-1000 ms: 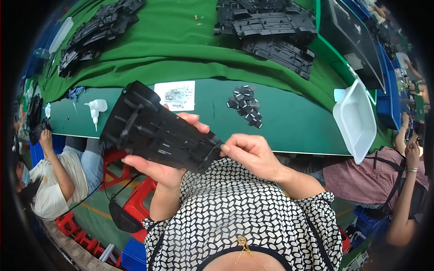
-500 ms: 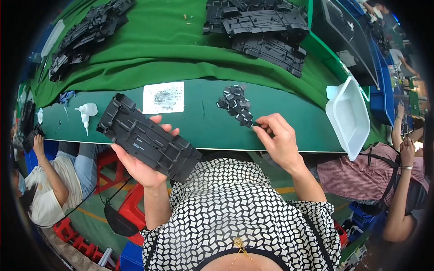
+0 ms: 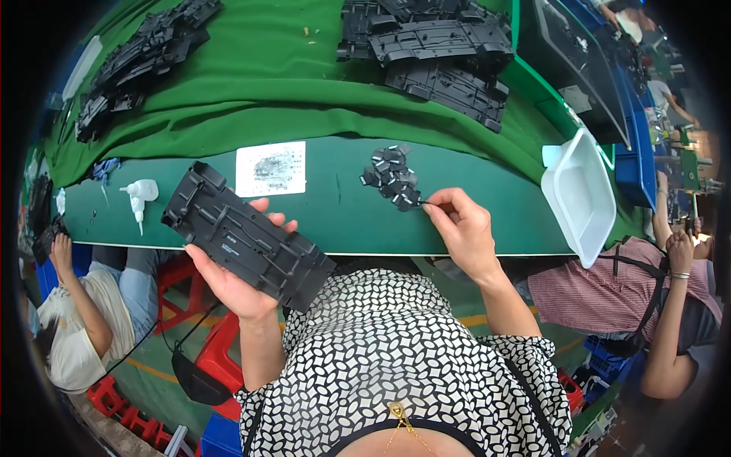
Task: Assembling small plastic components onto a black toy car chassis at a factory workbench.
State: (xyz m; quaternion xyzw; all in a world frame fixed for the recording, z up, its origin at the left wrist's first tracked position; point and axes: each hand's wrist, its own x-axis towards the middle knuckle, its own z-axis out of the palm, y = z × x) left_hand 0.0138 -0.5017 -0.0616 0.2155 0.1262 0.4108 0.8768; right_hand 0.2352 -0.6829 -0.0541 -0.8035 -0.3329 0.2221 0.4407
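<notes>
My left hand (image 3: pixel 237 288) is closed round a long black plastic car chassis (image 3: pixel 245 238), its fingertips showing along the far side and the thumb along the near side. The chassis tilts down to the right, above the table's front edge. Over to the right, my right hand (image 3: pixel 467 233) pinches a small dark part between thumb and forefinger. That part is mostly hidden by the fingertips, at the near right end of a pile of small black parts (image 3: pixel 390 174) with light marks. Whether it still touches the pile I cannot tell.
A printed white card (image 3: pixel 293 181) and a white dropper bottle (image 3: pixel 140 192) lie on the green table. Black chassis stacks (image 3: pixel 445 42) rest on green cloth (image 3: pixel 251 68). A white tray (image 3: pixel 582 199) stands at the right edge. People sit on both sides.
The whole view has shifted slightly. My right hand has drawn a little away from the pile, still pinching. My left hand holds the chassis much as before.
</notes>
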